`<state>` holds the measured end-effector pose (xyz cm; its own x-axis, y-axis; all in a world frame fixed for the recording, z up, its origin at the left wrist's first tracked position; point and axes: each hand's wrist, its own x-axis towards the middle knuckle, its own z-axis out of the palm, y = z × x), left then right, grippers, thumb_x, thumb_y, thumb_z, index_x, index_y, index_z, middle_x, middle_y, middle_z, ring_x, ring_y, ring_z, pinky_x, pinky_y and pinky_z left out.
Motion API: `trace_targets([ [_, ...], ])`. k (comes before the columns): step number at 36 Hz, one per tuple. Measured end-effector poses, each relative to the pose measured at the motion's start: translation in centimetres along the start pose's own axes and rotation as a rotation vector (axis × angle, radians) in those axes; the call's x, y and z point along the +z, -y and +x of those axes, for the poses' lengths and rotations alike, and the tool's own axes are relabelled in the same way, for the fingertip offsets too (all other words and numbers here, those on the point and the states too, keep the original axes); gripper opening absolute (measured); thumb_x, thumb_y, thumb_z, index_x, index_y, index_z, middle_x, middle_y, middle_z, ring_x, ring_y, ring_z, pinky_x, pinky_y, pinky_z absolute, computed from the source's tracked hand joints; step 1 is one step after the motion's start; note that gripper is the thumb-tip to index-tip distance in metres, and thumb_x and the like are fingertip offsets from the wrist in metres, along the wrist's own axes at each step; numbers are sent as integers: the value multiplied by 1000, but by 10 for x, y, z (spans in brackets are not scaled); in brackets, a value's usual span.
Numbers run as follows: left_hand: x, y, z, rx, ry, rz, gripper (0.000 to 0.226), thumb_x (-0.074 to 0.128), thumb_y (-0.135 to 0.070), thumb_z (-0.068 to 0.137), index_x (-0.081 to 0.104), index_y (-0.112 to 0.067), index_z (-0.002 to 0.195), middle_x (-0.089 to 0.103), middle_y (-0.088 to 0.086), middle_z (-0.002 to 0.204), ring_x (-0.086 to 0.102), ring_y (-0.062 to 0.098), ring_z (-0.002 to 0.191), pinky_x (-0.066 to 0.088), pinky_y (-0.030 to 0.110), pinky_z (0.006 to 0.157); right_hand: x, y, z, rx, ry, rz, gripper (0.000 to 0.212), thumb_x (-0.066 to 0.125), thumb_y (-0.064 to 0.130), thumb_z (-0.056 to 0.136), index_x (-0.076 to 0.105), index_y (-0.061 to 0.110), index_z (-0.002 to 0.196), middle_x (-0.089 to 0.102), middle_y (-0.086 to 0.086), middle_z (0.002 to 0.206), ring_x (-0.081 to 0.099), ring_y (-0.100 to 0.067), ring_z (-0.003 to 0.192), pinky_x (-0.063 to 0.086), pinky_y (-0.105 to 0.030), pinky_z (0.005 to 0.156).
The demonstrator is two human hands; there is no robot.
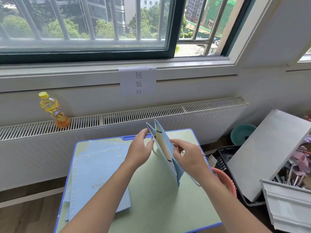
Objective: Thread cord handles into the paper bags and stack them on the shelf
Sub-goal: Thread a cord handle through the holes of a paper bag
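"包装台" on the paper sign (137,81) under the window; partial "INCE" on the flat bags (99,172)

Barred window (84,22) above white radiator (117,132), daylight.
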<state>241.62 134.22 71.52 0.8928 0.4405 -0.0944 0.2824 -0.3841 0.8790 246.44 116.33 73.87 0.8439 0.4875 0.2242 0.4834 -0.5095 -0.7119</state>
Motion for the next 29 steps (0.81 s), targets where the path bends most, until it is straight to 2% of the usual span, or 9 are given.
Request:
trace_targets([
  [2, 4, 0, 6, -58, 36, 11, 37, 52, -27, 99, 49, -21, 135, 59, -8, 121, 53, 9, 116, 41, 26, 92, 0, 0, 0, -3, -3, 1, 34, 58, -5, 86, 71, 9, 114, 71, 6, 97, 60, -10, 84, 45, -9, 77],
  [6, 11, 2, 7, -64, -56, 33, 17, 49, -25, 100, 66, -19, 98, 67, -3, 85, 62, 17, 84, 43, 26, 67, 0, -1, 1, -11, -33, 3, 33, 58, -6, 85, 72, 7, 112, 71, 7, 96, 60, -5, 84, 45, -6, 76],
  [9, 13, 7, 7, -98, -41, 115, 21, 48, -20, 100, 68, -17, 94, 64, -4, 79, 61, 21, 82, 43, 30, 67, -2, -3, 1, 13, -55, 9, 32, 58, -6, 85, 73, 7, 111, 68, 11, 91, 59, 5, 80, 42, -3, 75],
  [14, 14, 14, 7, -164, 43, 237, 24, 44, -19, 98, 68, -16, 99, 67, -1, 89, 63, 23, 88, 50, 33, 77, -6, -6, 3, 45, -70, 23, 31, 58, -5, 86, 73, 7, 110, 69, 9, 90, 59, -2, 83, 42, -3, 74],
  [18, 18, 11, 9, -111, 12, 323, 25, 43, -21, 99, 66, -13, 106, 68, 3, 104, 61, 25, 99, 51, 39, 84, -7, -6, 3, 16, -45, 29, 31, 58, -5, 87, 72, 7, 112, 72, 6, 97, 61, -7, 86, 46, -7, 78],
  [21, 20, 11, 5, 50, -169, 346, 36, 51, -18, 95, 51, -12, 130, 53, 4, 127, 50, 26, 118, 45, 43, 94, -8, -9, 6, 1, -26, 23, 32, 58, -4, 87, 72, 8, 113, 72, 6, 98, 62, -9, 85, 48, -13, 81],
  [23, 17, 10, 1, 336, -256, 341, 44, 59, -10, 87, 49, -14, 130, 51, 7, 126, 49, 27, 116, 45, 41, 93, -8, -9, 7, -7, -11, 23, 32, 58, -4, 87, 72, 9, 113, 70, 9, 98, 62, -9, 86, 48, -12, 81],
  [26, 14, 14, 3, 697, -244, 455, 40, 75, -7, 76, 61, -19, 111, 55, 7, 122, 50, 29, 113, 48, 41, 87, -8, -9, 9, -29, 11, 35, 32, 59, -3, 86, 73, 10, 112, 71, 11, 96, 63, -9, 85, 46, -8, 80],
  [29, 12, 16, 9, 782, -230, 512, 21, 80, -10, 73, 68, -20, 87, 62, 4, 113, 50, 28, 113, 50, 44, 81, -10, -10, 10, -10, 46, 78, 30, 59, -2, 86, 74, 12, 109, 73, 10, 95, 64, -7, 82, 47, -9, 79],
])
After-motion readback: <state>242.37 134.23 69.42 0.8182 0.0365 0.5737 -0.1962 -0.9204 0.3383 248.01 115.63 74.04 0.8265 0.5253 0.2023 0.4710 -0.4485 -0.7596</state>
